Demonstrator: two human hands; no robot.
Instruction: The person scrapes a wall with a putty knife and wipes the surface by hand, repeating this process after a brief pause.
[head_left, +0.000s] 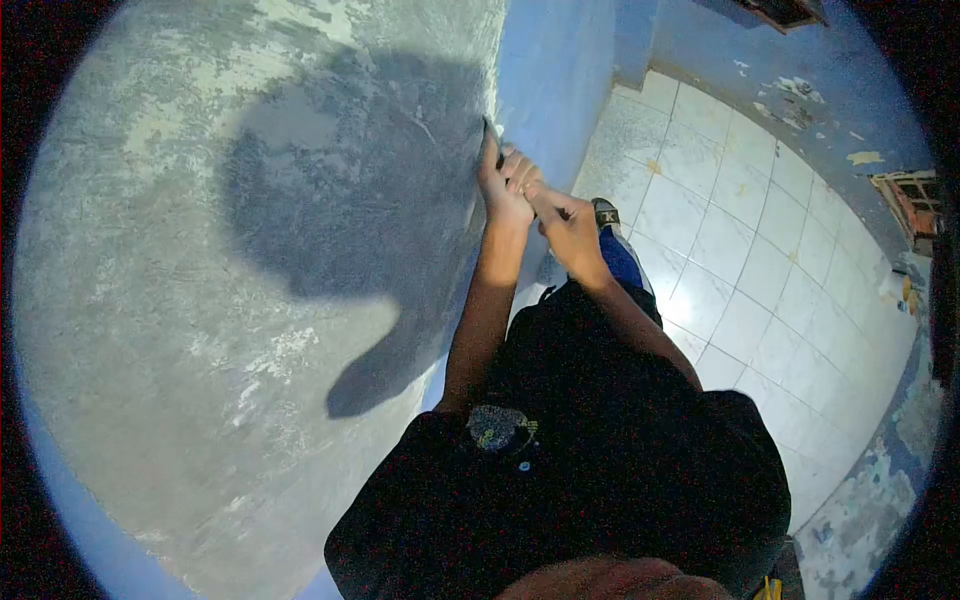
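Note:
My left hand (503,187) is raised against the edge of a grey plastered wall (200,300) and grips a thin dark tool (489,130) whose tip touches the plaster. What kind of tool it is cannot be made out. My right hand (567,226) sits just behind and below the left, its fingers laid over the left hand's fingers and the tool's handle. Both arms reach forward from my black shirt (600,450).
The grey plaster meets a blue painted wall (555,70) at a corner. A white tiled floor (760,260) spreads to the right, with peeling blue walls beyond. My foot in a sandal (605,213) and my blue trouser leg (622,262) are below the hands. My shadow falls on the plaster.

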